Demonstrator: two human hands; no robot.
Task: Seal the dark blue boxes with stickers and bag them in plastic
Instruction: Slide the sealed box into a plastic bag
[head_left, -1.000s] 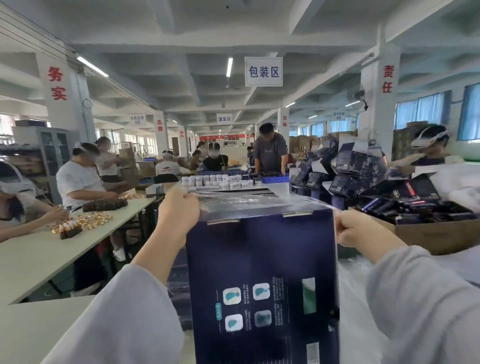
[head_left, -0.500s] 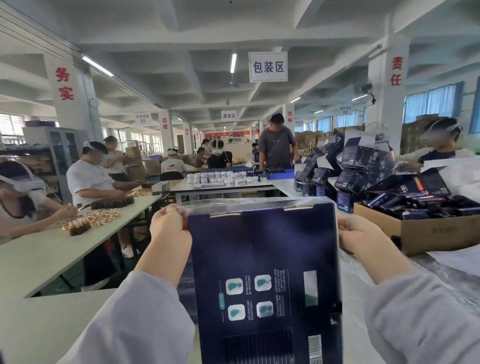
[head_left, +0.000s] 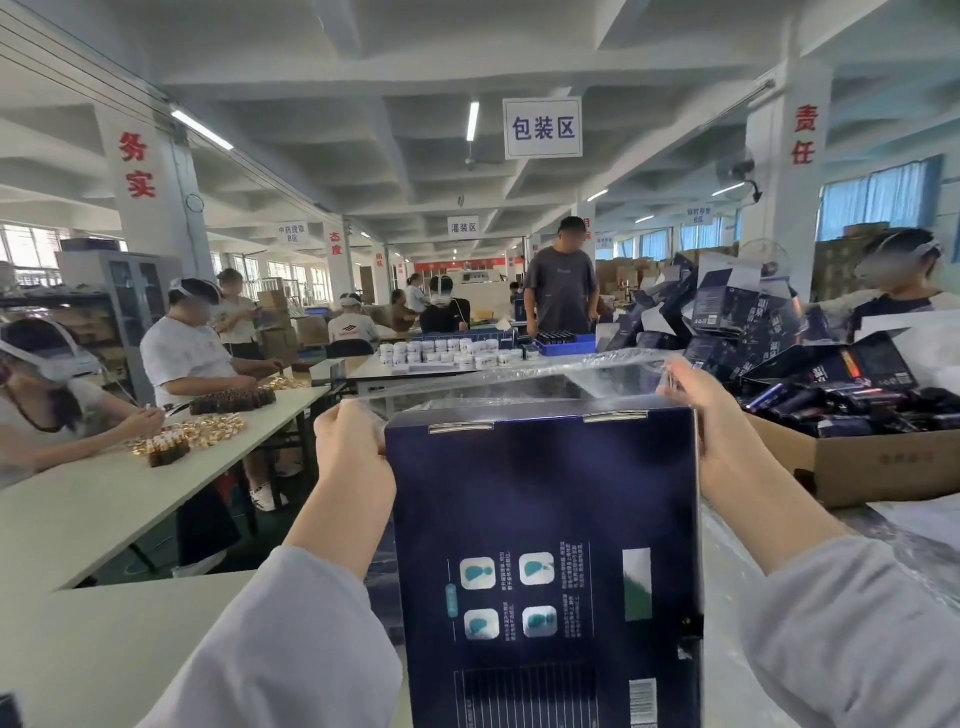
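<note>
Dark blue box: the dark blue box (head_left: 540, 519) stands upright directly in front of the person with its printed face toward the camera. Its lower end runs out of view at the bottom.
Plastic bag: a clear plastic bag (head_left: 519, 376) appears to be round the box. Its open mouth rises above and behind the top edge, and the film is stretched between the two hands.
Left hand: the left hand (head_left: 353, 447) has its fingers curled and grips the bag's edge just beside the box's upper left corner.
Right hand: the right hand (head_left: 693, 410) pinches the film at the upper right corner.
Key relation: the box lies between the hands with its long axis vertical and its top edge at hand level. Neither hand is nearer; each has one corner.
Seal: two pale strips (head_left: 460, 427) sit on the top edge. I cannot tell whether they are the stickers.
Step in hand: probably drawing the bag over the box, as the mouth looks not yet closed.
Next move: likely folding the slack film down across the top, with both hands working evenly so the box does not tilt.
Surroundings: a cardboard carton (head_left: 883, 462) of dark items stands to the right. The pale worktop (head_left: 78, 649) runs under the left sleeve.
</note>
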